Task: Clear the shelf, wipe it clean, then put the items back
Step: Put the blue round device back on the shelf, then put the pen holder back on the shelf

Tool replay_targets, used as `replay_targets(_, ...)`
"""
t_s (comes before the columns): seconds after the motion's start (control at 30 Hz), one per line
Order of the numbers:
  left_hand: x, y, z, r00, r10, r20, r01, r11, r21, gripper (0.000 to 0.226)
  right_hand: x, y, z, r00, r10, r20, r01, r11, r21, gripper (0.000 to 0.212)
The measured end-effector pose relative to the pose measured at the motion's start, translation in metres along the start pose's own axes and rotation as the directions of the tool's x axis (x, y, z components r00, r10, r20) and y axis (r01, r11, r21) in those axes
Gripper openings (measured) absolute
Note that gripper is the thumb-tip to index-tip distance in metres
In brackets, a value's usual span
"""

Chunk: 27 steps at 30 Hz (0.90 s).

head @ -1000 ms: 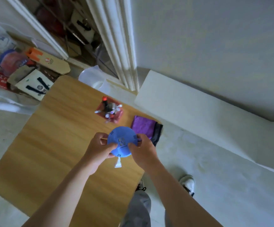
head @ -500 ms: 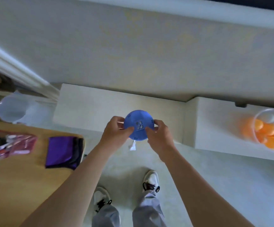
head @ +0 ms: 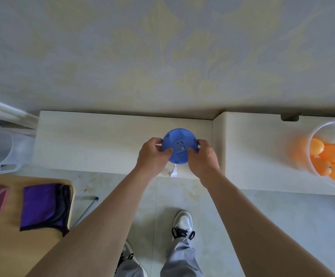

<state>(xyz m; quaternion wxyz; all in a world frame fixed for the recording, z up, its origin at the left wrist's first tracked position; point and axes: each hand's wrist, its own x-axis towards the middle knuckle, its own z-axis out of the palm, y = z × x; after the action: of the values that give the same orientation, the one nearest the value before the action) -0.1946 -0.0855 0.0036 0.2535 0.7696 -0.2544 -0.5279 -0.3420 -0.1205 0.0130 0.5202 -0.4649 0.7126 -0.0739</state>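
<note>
Carried from table to shelf (head: pixel 102 136), blue disc (head: pixel 179 145) (white plug dangling) gripped by left hand (head: pixel 152 154) and right hand (head: pixel 203 156)

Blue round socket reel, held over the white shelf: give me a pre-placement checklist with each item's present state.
1. Both hands grip the blue round socket reel: ok; left hand and right hand hold opposite edges.
2. Reel above the lower white shelf: ok.
3. Shelf surface under the reel free of items: ok, as far as visible.
4. White plug tucked away: not ok; it dangles below the reel at the shelf's front edge.
5. Shelf wiped: cannot tell.
6. Clearance from the clear bowl of orange balls: ok; it sits on the raised section to the right, well apart.
</note>
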Motion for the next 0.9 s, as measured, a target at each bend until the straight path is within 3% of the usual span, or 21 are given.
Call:
replay_targets(0.3, 0.014, -0.005, 0.015, 0.999, 0.033, -0.031, -0.028, 0.989, 0.144, 0.029, 0.015, 0.008, 0.003, 1.0, 0.018, 0.008, -0.017, 0.999, -0.051, 0.029)
replay_targets(0.63, 0.02, -0.011, 0.016, 0.999, 0.019, -0.036, -0.013, 0.988, 0.151, 0.026, 0.016, 0.008, 0.004, 1.0, -0.008, 0.005, 0.008, 0.996, -0.088, 0.03)
replay_targets(0.77, 0.019, -0.012, 0.016, 0.999, 0.022, -0.034, -0.016, 0.986, 0.164, 0.037, 0.014, 0.009, 0.005, 1.0, -0.005, 0.001, 0.005, 0.995, -0.096, 0.03)
replay_targets(0.9, 0.014, -0.009, 0.007, 0.997, -0.011, -0.071, 0.017, 0.996, 0.091, 0.062, 0.009, 0.005, 0.003, 1.0, -0.006, -0.003, 0.005, 0.983, -0.181, 0.041)
